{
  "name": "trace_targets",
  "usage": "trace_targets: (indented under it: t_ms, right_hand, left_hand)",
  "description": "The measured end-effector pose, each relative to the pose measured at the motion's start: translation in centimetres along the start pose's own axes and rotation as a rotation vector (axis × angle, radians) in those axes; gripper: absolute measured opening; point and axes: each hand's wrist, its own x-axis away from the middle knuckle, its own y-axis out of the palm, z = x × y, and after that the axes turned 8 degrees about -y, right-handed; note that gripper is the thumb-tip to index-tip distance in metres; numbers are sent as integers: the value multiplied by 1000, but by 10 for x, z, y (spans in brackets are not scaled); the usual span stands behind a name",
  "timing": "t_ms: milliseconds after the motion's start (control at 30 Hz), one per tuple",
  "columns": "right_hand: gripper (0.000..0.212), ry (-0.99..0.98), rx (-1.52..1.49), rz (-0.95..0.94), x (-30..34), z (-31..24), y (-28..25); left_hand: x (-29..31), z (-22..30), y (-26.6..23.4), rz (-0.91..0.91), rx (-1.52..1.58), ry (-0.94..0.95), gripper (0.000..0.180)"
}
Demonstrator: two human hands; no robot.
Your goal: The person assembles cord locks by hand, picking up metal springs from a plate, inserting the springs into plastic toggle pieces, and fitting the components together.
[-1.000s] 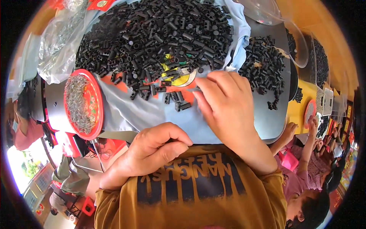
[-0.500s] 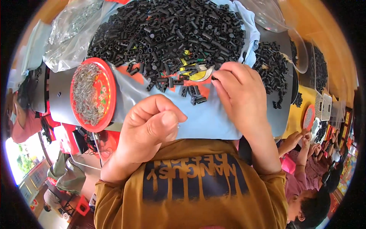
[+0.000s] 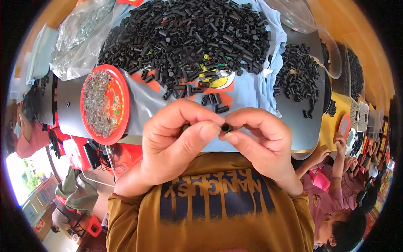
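The right hand point(image 3: 262, 143) grips a black tube point(image 3: 226, 127) at frame centre; the left hand point(image 3: 178, 143) has fingers pinched beside the tube's mouth, contents indiscernible. Apparent step: alignment; next move likely requires steady fingers.

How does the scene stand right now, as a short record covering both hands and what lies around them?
Right hand: pinches small black tube
Left hand: fingers at the tube; grip unclear
Ahead: heap of black parts on light-blue cloth
Left: red tray holding silvery pieces
Right: smaller black pile
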Motion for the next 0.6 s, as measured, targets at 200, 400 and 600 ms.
trace_targets:
  t_ms: [200,400,600]
  right_hand:
    - [18,7,-52,-17,2,2,-3]
    - [17,82,-139,-2,4,3,-7]
    - [17,118,-249,-1,5,4,-11]
  left_hand:
    - [-2,-10,5,24,-189,53,13]
    - [-10,-11,0,-9,-626,260,16]
    - [-12,-9,0,-30,-842,363,23]
